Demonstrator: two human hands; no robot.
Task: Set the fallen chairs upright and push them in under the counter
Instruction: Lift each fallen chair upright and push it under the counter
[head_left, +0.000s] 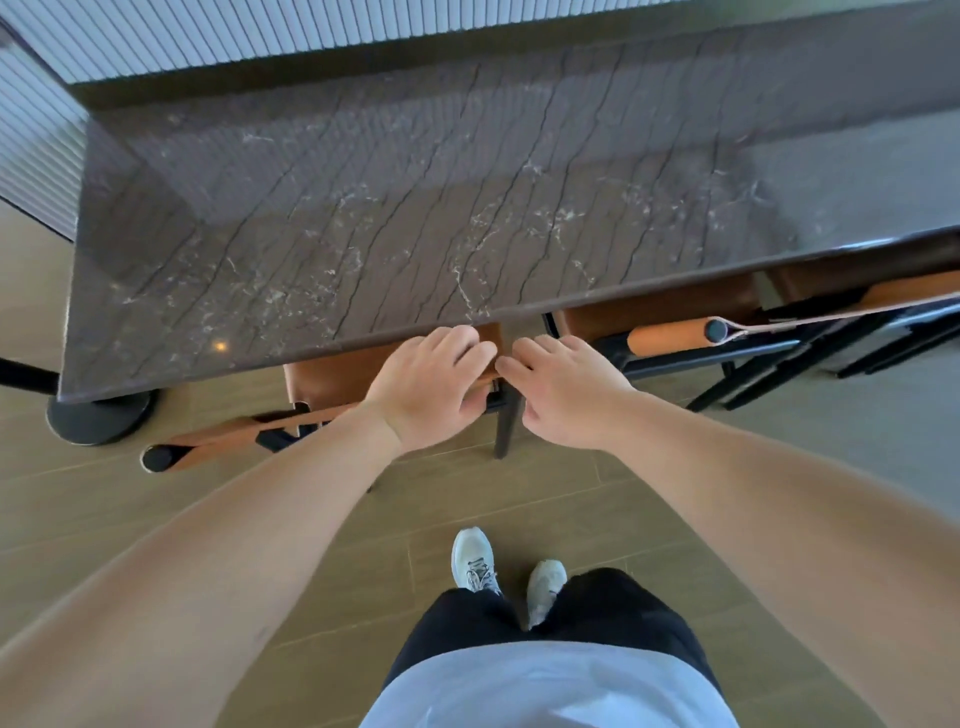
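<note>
An orange leather chair with a black frame (322, 376) stands upright, its seat tucked under the near edge of the dark marble counter (363, 218). Its strap-like backrest runs from a rolled end at the lower left up to my hands. My left hand (431, 384) grips the right part of the backrest from above. My right hand (561, 389) holds the backrest's right end beside the black rear leg, fingers curled toward the left hand. A second matching chair (670, 332) stands upright to the right, pushed under the counter.
A third chair's orange back (909, 291) shows at the far right under the counter. The counter's round black base (98, 415) stands on the wooden floor at the left. A ribbed white wall (260, 36) lies behind the counter. My feet (475, 566) are below.
</note>
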